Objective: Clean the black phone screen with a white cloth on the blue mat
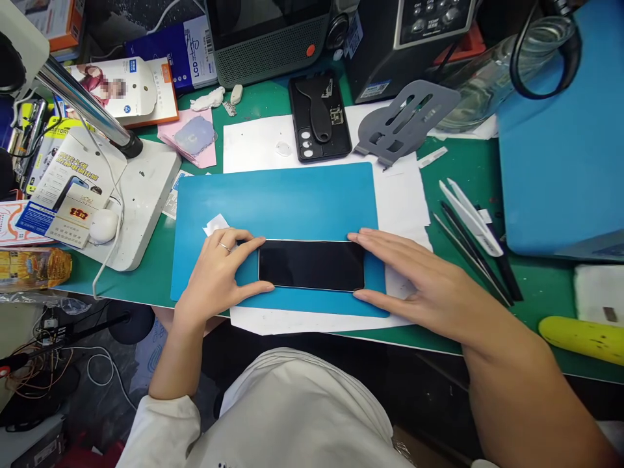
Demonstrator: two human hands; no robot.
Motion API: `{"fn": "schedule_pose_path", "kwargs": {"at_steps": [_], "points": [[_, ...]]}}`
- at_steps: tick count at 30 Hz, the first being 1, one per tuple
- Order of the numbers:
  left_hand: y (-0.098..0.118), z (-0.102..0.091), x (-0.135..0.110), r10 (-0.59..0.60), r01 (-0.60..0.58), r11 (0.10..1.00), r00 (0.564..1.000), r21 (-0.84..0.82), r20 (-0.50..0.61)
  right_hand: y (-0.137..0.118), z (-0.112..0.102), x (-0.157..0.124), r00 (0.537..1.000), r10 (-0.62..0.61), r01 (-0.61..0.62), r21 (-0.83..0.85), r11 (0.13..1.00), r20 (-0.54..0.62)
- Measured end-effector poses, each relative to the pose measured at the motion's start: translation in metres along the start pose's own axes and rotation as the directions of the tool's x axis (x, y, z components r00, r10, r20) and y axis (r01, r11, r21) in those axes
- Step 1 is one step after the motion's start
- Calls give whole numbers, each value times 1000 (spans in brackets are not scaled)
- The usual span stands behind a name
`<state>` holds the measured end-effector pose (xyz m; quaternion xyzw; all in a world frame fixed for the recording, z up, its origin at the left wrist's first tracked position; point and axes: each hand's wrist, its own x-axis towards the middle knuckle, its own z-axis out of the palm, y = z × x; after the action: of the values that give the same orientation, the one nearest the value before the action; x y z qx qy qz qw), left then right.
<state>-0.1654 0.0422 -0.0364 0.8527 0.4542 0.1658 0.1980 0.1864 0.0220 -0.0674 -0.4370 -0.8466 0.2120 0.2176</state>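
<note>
A smartphone (311,265) with a dark screen lies face up, lengthwise from left to right, on a blue mat (277,201). My left hand (214,270), with a ring on one finger, grips the phone's left end, thumb at the near corner and forefinger at the far one. At the opposite end, my right hand (424,279) holds the right corners the same way between thumb and fingers. A small white scrap (216,224) sits on the mat just beyond my left hand.
Beyond the mat are a black phone case (320,117) and a grey slotted stand (407,123). Tweezers (470,218) and thin tools lie to the right, near a yellow-handled item (582,338). A white lamp base (146,208) stands left. A glass jar (507,71) is at back right.
</note>
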Motion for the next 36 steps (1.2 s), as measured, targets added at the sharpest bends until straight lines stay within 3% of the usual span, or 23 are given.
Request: {"fn": "schedule_pose_path", "kwargs": {"at_steps": [12, 22, 27, 30, 36], "points": [[-3, 2, -2, -9, 9, 1000, 1000, 3, 4, 3, 0, -2, 998, 19, -20, 27, 999, 53], [-4, 3, -1, 43, -42, 998, 999, 36, -26, 2, 2, -1, 1000, -26, 26, -8, 1000, 2], [-1, 2, -7, 95, -98, 995, 972, -5, -216, 4, 2, 0, 1000, 3, -3, 5, 1000, -6], [2, 0, -11, 47, -29, 998, 944, 61, -328, 5, 4, 0, 1000, 0, 0, 20, 1000, -14], [-1, -4, -14, -7, 65, 963, 976, 260, -218, 6, 7, -1, 1000, 14, -14, 14, 1000, -22]]}}
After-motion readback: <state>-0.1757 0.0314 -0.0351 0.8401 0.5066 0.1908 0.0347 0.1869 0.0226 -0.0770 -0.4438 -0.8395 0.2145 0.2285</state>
